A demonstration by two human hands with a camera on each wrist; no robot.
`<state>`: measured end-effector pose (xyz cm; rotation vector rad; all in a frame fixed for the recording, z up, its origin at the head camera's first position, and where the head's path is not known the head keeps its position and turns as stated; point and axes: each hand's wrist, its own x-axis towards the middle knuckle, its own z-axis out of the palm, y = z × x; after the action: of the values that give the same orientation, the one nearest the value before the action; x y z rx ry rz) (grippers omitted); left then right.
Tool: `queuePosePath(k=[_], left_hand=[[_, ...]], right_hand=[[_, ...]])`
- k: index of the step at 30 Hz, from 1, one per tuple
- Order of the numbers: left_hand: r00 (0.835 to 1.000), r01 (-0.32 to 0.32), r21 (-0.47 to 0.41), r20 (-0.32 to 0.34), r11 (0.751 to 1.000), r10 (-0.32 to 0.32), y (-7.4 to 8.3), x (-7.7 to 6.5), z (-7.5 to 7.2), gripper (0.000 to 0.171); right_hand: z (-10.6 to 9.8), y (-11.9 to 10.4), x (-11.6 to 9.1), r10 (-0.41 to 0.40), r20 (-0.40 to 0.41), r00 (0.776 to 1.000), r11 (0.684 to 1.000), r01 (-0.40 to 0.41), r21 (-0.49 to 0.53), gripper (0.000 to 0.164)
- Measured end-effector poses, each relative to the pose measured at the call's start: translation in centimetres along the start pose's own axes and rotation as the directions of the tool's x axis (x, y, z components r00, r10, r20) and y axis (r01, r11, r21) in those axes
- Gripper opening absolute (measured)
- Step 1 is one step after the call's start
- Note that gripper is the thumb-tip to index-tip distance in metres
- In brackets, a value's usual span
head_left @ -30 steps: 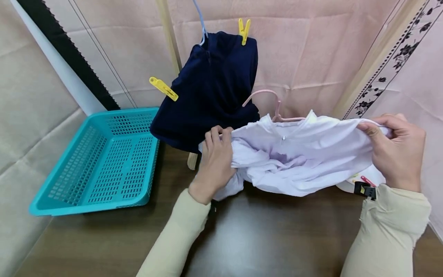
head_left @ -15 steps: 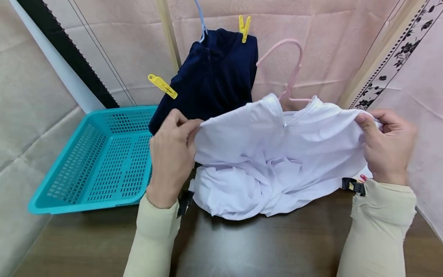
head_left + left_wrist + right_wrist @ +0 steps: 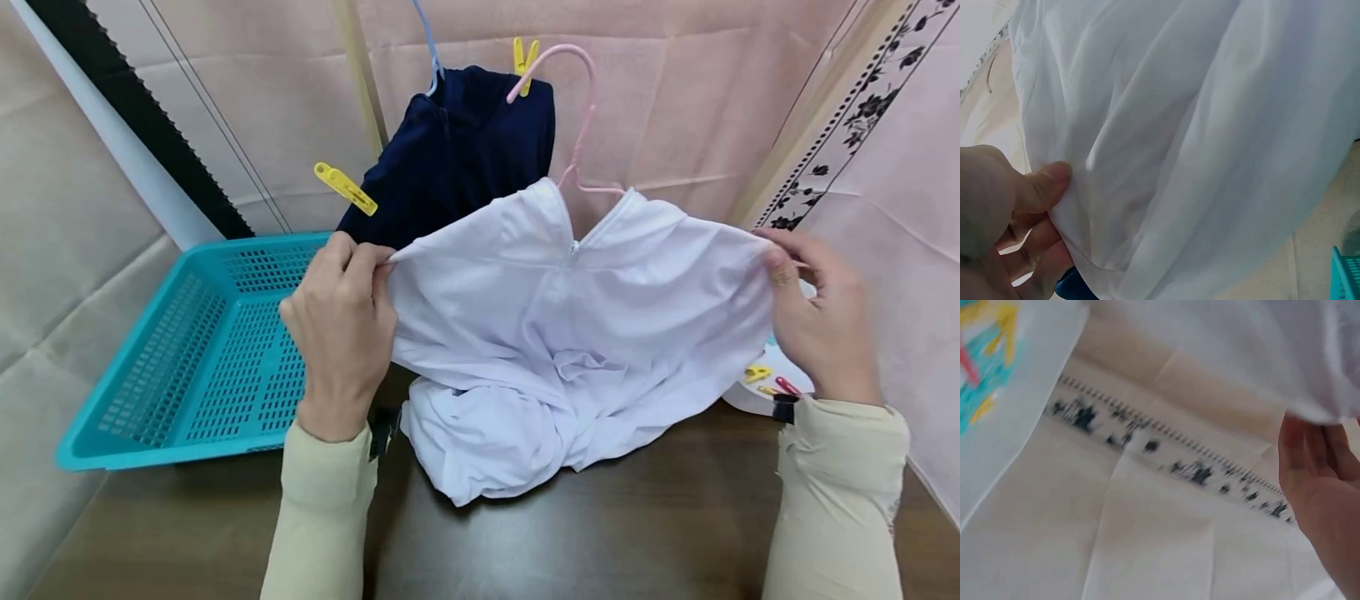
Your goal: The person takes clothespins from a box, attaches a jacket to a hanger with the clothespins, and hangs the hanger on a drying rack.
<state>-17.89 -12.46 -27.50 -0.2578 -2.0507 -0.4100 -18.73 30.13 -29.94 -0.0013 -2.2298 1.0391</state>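
A white zip-neck garment (image 3: 600, 308) is spread between my two hands, its lower part bunched close over the table. My left hand (image 3: 341, 325) pinches one shoulder; the left wrist view shows the thumb on the white cloth (image 3: 1147, 137) with fingers behind it. At the other shoulder my right hand (image 3: 821, 317) grips the fabric between thumb and fingers. A pink hanger (image 3: 581, 117) sits inside the garment, its hook rising from the open collar. Behind hangs a navy garment (image 3: 465, 150) on a blue hanger (image 3: 429, 42), with yellow clothespins (image 3: 347, 189) on it.
A turquoise basket (image 3: 165, 333) stands at the left on the dark wooden table (image 3: 600, 542). At the right, partly behind my right hand, is a white container (image 3: 742, 400) with coloured clothespins. Pale cloth (image 3: 675, 108) covers the back, with wooden poles (image 3: 360, 75) before it.
My left hand has moved left to the garment's shoulder, stretching it wider. The white garment and pink hanger have risen, and the hook stands higher. My right hand keeps its grip.
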Motion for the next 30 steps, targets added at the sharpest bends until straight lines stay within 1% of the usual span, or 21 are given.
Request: queuePosePath(k=[2,3,5,6,8,10,12,13,14,15,16,18,19,21,22,23,25,26,28,30], left_hand=[[1.000,0.003,0.003,0.005,1.000,-0.003,-0.1,0.0,0.1,0.025],[1.000,0.004,0.005,0.007,1.000,-0.005,-0.1,0.0,0.2,0.026],[1.000,0.011,0.008,0.004,1.000,-0.012,-0.2,0.0,0.3,0.026],[1.000,0.018,0.007,0.001,1.000,-0.018,-0.2,0.0,0.4,0.026],[1.000,0.026,0.011,-0.001,1.000,-0.026,-0.3,0.0,0.5,0.027],[0.999,0.037,0.010,-0.005,0.999,-0.037,-0.4,-0.1,0.5,0.027],[0.999,0.041,0.016,-0.007,0.999,-0.041,-0.5,0.0,0.5,0.027],[0.999,0.044,0.019,-0.007,0.999,-0.043,-0.5,0.0,0.5,0.027],[0.999,0.045,0.021,-0.008,0.999,-0.045,-0.5,0.0,0.4,0.027],[0.999,0.045,0.024,-0.007,0.999,-0.045,-0.5,0.0,0.4,0.027],[0.999,0.046,0.026,-0.008,0.999,-0.046,-0.6,0.0,0.3,0.027],[0.999,0.049,0.027,-0.009,0.998,-0.049,-0.6,0.0,0.3,0.027],[0.999,0.050,0.027,-0.008,0.998,-0.050,-0.5,0.0,0.3,0.028],[0.999,0.050,0.027,-0.007,0.998,-0.050,-0.5,0.0,0.2,0.028],[0.999,0.051,0.024,-0.008,0.998,-0.051,-0.5,0.0,0.2,0.028],[0.999,0.051,0.022,-0.008,0.998,-0.051,-0.4,0.0,0.2,0.028],[0.999,0.048,0.018,-0.007,0.999,-0.048,-0.4,-0.1,0.2,0.027],[0.999,0.046,0.015,-0.007,0.999,-0.046,-0.4,-0.1,0.2,0.027],[0.999,0.041,0.012,-0.005,0.999,-0.041,-0.4,-0.1,0.2,0.027],[0.999,0.038,0.007,-0.004,0.999,-0.038,-0.4,-0.2,0.2,0.027]], right_hand=[[-0.9,1.1,0.1,0.046,0.049,0.998,0.998,-0.044,-0.043,0.038],[-1.4,1.8,0.1,0.081,0.072,0.994,0.994,-0.075,-0.085,0.042],[-2.2,3.0,0.1,0.156,0.144,0.977,0.971,-0.125,-0.206,0.050],[-2.5,3.7,0.1,0.194,0.188,0.963,0.956,-0.142,-0.258,0.053],[-2.9,5.2,0.1,0.265,0.284,0.922,0.918,-0.151,-0.368,0.057],[-3.0,6.7,0.1,0.329,0.389,0.861,0.885,-0.138,-0.444,0.059],[-3.0,8.2,0.1,0.383,0.463,0.800,0.867,-0.138,-0.479,0.060],[-2.9,8.9,0.1,0.414,0.492,0.766,0.856,-0.143,-0.497,0.060],[-2.8,9.5,0.1,0.439,0.510,0.740,0.844,-0.145,-0.516,0.060],[-2.7,10.1,0.0,0.460,0.518,0.721,0.835,-0.153,-0.528,0.059],[-2.6,10.6,-0.1,0.482,0.518,0.707,0.824,-0.164,-0.543,0.058],[-2.3,11.6,-0.2,0.503,0.528,0.685,0.812,-0.166,-0.559,0.057],[-2.2,12.0,-0.2,0.503,0.535,0.679,0.811,-0.157,-0.563,0.056],[-2.0,12.8,-0.3,0.476,0.543,0.692,0.817,-0.119,-0.564,0.054],[-1.9,13.1,-0.4,0.465,0.549,0.694,0.820,-0.103,-0.564,0.055],[-1.8,13.5,-0.3,0.452,0.560,0.694,0.824,-0.084,-0.561,0.056],[-1.7,14.0,-0.2,0.448,0.573,0.686,0.827,-0.073,-0.558,0.059],[-1.6,14.3,-0.2,0.450,0.580,0.679,0.828,-0.075,-0.556,0.061],[-1.5,14.7,-0.1,0.465,0.604,0.648,0.832,-0.086,-0.548,0.065],[-1.3,15.1,-0.2,0.469,0.627,0.622,0.835,-0.081,-0.544,0.068]])
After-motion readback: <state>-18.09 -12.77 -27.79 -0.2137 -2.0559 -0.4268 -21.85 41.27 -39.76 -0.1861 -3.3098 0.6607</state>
